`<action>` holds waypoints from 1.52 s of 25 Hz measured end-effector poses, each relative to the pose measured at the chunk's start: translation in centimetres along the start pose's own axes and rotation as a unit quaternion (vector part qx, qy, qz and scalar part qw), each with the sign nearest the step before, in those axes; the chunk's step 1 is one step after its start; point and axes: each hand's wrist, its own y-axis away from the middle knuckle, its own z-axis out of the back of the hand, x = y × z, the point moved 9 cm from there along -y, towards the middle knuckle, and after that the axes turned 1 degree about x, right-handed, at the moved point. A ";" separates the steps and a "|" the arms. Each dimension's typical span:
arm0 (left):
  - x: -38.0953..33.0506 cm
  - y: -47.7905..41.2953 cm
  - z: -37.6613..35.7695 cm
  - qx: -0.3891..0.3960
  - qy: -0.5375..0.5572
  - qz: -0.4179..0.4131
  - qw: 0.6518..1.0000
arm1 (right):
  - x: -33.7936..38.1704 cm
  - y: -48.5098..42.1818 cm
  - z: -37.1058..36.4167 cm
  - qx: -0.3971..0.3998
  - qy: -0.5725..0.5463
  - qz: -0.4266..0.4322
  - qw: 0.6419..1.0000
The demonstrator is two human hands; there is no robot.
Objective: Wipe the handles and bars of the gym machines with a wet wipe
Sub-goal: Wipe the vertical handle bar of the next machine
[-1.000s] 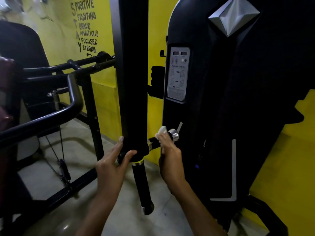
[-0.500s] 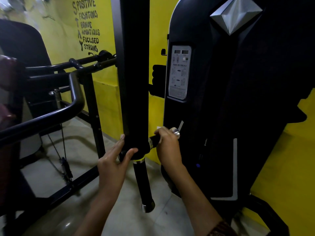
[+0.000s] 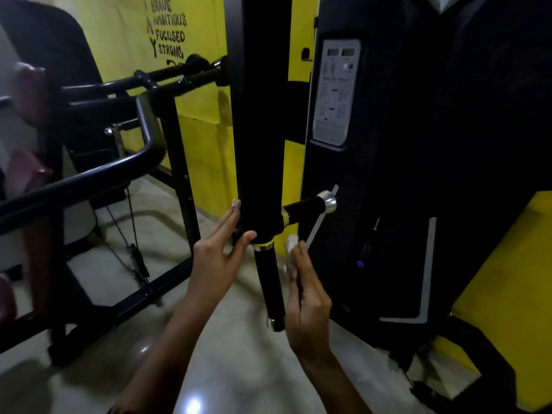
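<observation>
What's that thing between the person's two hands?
Head view: a black handle pointing down, between the left hand and the right hand holding the wipe.

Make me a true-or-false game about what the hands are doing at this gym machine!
1. The right hand holds a white wet wipe. True.
2. The wet wipe is wrapped round the side handle with the silver cap. False: that handle is bare, and the wipe is lower down, near the lower handle.
3. The left hand touches the black column with straight fingers. True.
4. The wall behind the machine is blue. False: it is yellow.
</observation>
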 end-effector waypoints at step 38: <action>0.6 0.2 0.4 -0.027 0.018 0.006 0.999 | -4.8 4.2 -3.5 0.118 0.051 -0.001 0.992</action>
